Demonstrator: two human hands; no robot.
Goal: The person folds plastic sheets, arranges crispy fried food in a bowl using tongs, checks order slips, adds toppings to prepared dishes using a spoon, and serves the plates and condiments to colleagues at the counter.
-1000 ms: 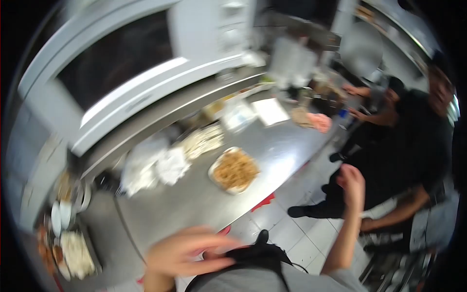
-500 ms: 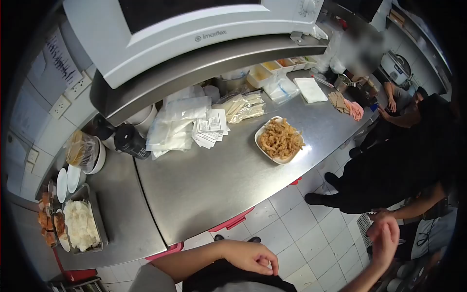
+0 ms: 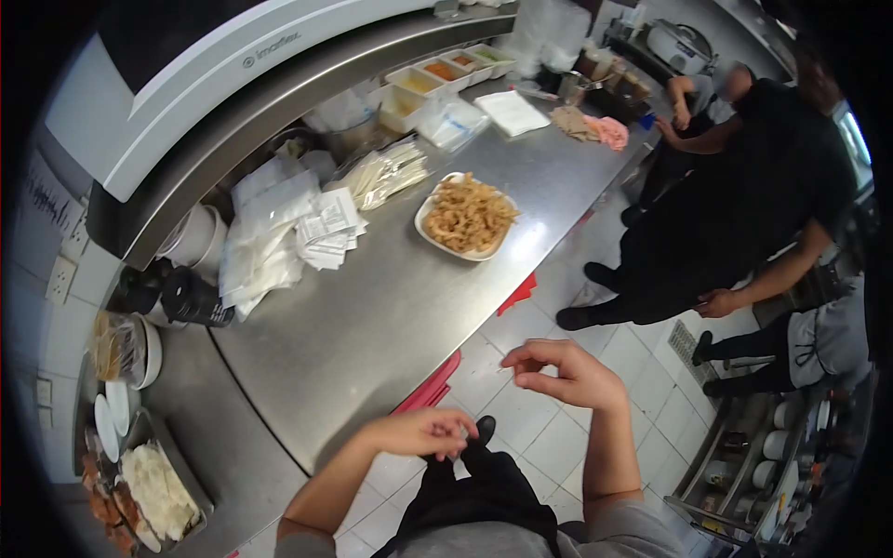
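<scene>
My left hand [image 3: 423,432] hangs just off the front edge of the steel counter [image 3: 372,325], fingers loosely curled and apart, holding nothing. To its right and a little higher, my right hand [image 3: 563,372] is raised over the floor with its thumb and fingers bent and parted, and nothing shows in it. Neither hand touches the counter. Beyond them, near the front edge, sits a white plate [image 3: 423,228] heaped with brown fried food [image 3: 468,214]. Behind the plate lie a clear bag of wooden sticks [image 3: 386,174] and white printed slips [image 3: 330,230].
A metal tray of white rice [image 3: 158,488] is at the lower left. Plastic bags [image 3: 270,228] and a black container [image 3: 191,298] line the back. People in dark clothes [image 3: 716,205] stand at the right. Drawers and a rack [image 3: 753,465] are lower right.
The view has turned, shifting the counter and plate leftward. My right hand has come in from the far right toward my left hand, which is now more open.
</scene>
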